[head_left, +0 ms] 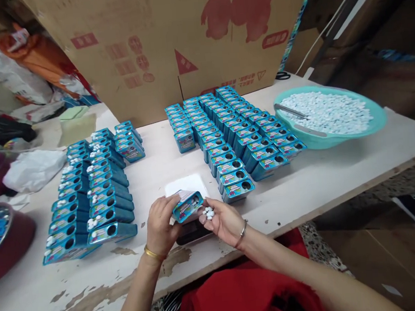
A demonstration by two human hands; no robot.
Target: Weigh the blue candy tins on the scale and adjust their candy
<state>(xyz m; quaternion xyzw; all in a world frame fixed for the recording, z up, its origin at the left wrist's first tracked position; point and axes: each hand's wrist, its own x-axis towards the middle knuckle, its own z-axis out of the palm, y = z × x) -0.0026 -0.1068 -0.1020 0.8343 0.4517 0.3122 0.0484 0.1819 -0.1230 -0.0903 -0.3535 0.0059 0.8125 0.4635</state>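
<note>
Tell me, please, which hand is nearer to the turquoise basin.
Right. The right hand, cupping white pieces, is left of the basin and closer to the person; the left hand, gripping a blue box, is farther left.

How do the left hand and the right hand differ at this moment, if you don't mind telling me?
The left hand grips a blue box, while the right hand is cupped open with white pellets. The left hand has a gold-coloured bangle at its wrist, the right hand a silver-coloured bracelet. Both are bare and close together over the table.
</note>
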